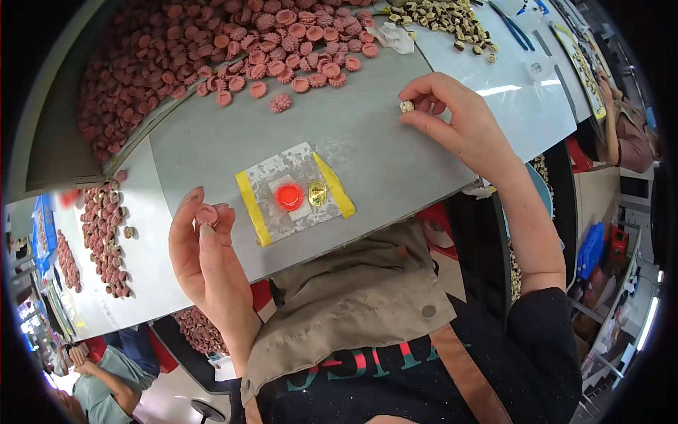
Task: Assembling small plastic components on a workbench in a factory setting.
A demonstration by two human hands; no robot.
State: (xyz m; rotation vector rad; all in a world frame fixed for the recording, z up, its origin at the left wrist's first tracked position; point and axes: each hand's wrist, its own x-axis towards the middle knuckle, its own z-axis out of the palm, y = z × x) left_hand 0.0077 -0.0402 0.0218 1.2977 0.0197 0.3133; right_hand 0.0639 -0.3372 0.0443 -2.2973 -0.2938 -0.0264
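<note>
At the left of the bench my left hand (205,261) is closed with a small pink cup-shaped piece (206,215) pinched between thumb and fingers. Over the right part of the bench, my right hand (459,127) pinches a small whitish piece (407,107) between thumb and index finger. Between the hands lies a flat, stained plate (282,169) with yellow tape along two sides. A red glowing spot (289,198) shows on the plate, beside a gold oval piece (318,193). One pink knobbly piece (280,103) lies apart beyond the plate.
A large heap of pink pieces (233,46) covers the far left. Small cream-and-dark pieces (452,21) lie at the far right near blue-handled pliers (519,32). Pinkish assembled-looking pieces (106,240) cluster on the left. Other people (628,134) sit at both sides.
</note>
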